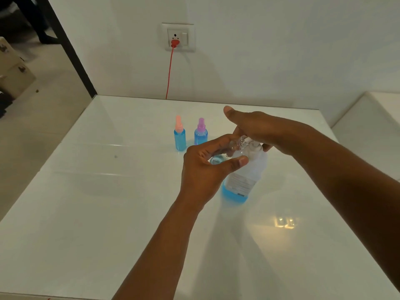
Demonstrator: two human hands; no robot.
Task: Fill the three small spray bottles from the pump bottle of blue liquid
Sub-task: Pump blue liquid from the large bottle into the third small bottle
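1. Two small spray bottles stand filled with blue liquid toward the far edge of the white surface [86,213]: the pink-capped bottle [179,136] and, just beside it on the right, the purple-capped bottle [201,133].
2. Nearer than those, around the middle of the surface, stands the pump bottle [245,176], upright, with blue liquid only low in its base.
3. Held at the pump's spout is the clear third bottle [237,144], uncapped and tilted; the left hand [203,167] has its grip closed around it, thumb and fingers wrapping the body.
4. Over the pump head [254,146] lies the right hand [255,126], palm down with fingers curled on it and thumb sticking out toward the far edge.
5. Something small and blue [216,159] shows behind the left hand; what it is cannot be told.
6. Beyond the far edge, a red cord [170,72] hangs from a wall socket [179,37].
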